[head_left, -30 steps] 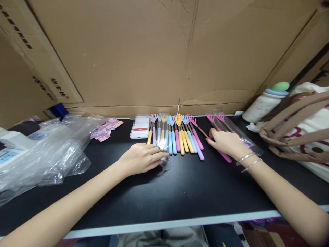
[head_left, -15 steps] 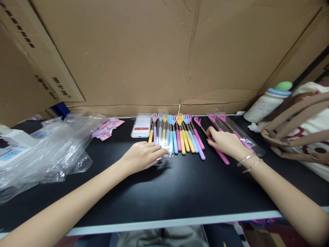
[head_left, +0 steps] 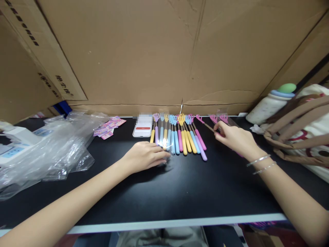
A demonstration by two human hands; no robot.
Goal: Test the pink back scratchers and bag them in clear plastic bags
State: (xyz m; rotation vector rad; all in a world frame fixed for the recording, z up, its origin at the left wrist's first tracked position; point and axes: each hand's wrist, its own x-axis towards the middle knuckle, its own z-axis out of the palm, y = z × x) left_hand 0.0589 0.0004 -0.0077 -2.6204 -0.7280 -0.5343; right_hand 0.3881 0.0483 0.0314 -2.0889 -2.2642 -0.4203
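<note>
A row of several pastel back scratchers (head_left: 180,137) with claw heads lies side by side on the black table (head_left: 164,192). My left hand (head_left: 145,156) rests palm down at the row's near left end, its fingers closed on a clear plastic sleeve (head_left: 168,156). My right hand (head_left: 235,139) is right of the row, pinching the thin shaft of a pink scratcher (head_left: 204,124) that lies slanted on the table. Two more pink claw heads (head_left: 219,118) in clear sleeves show just beyond its fingers.
A heap of clear plastic bags (head_left: 48,147) and a white box (head_left: 15,144) lie at left. Pink cards (head_left: 109,127) and a phone (head_left: 142,128) sit near the cardboard wall (head_left: 154,51). A bottle (head_left: 269,103) and a cloth bag (head_left: 303,130) stand at right.
My right hand has moved up and away along the pink scratcher, from its handle to the shaft near the claw. My left hand has barely moved.
</note>
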